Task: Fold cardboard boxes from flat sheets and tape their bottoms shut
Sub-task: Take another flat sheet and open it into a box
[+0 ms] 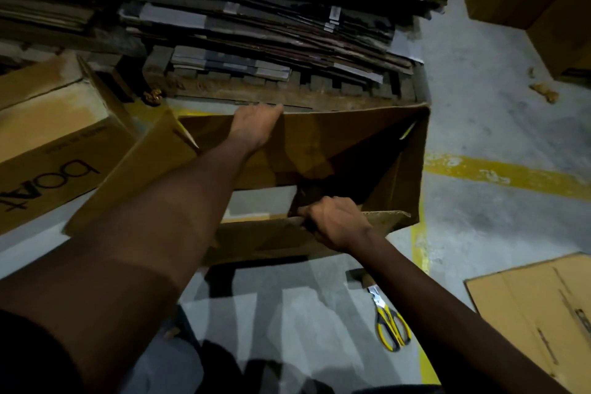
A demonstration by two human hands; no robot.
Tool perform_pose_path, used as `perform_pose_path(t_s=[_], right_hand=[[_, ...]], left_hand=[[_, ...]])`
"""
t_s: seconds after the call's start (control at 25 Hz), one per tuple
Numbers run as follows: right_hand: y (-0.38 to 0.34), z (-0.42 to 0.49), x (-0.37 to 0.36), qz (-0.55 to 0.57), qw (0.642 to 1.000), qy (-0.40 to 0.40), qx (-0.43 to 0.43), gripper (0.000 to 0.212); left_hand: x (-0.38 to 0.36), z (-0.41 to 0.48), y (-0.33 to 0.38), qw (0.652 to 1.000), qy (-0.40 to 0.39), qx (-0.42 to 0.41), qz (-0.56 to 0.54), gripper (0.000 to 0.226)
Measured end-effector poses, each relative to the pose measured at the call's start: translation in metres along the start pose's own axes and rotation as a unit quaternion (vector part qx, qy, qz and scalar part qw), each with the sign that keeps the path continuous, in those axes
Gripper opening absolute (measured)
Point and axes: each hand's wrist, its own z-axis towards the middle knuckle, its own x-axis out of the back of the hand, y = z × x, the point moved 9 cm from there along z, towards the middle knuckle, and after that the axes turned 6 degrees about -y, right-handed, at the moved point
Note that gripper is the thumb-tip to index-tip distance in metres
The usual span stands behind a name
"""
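Observation:
A brown cardboard box (319, 144) stands half opened on the grey floor in front of me, its inside dark and its right wall upright. My left hand (256, 125) grips the top edge of the far wall. My right hand (335, 224) is closed around the edge of the near wall (256, 237). A loose flap (147, 169) sticks out to the left of the box. No tape is visible.
A tall stack of flat cardboard sheets on a wooden pallet (271, 41) rises just behind the box. A printed carton (54, 144) lies at the left. Yellow-handled scissors (390, 323) lie on the floor near my right arm. A flat sheet (537, 307) lies at the right, with yellow floor lines (499, 173) beyond.

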Motion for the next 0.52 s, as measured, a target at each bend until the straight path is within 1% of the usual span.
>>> perform_pose_path(t_s=[0.08,0.12,0.2,0.24,0.32,0.4,0.52], right_hand=[[0.014,-0.006,0.001,0.006,1.0,-0.011,-0.01,0.032],[0.016,-0.009,-0.001,0.008,1.0,-0.013,-0.005,0.029],[0.011,-0.01,-0.006,0.004,1.0,-0.017,0.015,0.021],[0.007,-0.009,-0.007,0.012,1.0,-0.022,0.019,0.02],[0.004,-0.008,-0.009,0.042,0.998,-0.044,0.018,0.03],[0.002,-0.01,-0.008,0.048,0.997,-0.057,0.021,0.037],[-0.001,-0.017,-0.007,0.028,0.998,-0.045,0.032,0.028]], left_hand=[[-0.007,0.0,-0.031,0.999,-0.016,0.045,0.013,0.044],[-0.01,0.0,-0.044,0.998,-0.023,0.059,0.018,0.047],[-0.015,-0.001,-0.055,0.997,-0.027,0.065,0.036,0.053],[-0.016,-0.003,-0.057,0.996,-0.03,0.07,0.05,0.06],[-0.015,-0.006,-0.064,0.994,-0.022,0.079,0.073,0.077],[-0.011,-0.023,-0.077,0.993,-0.01,0.095,0.073,0.085],[-0.012,-0.07,-0.108,0.989,-0.022,0.14,0.031,0.093]])
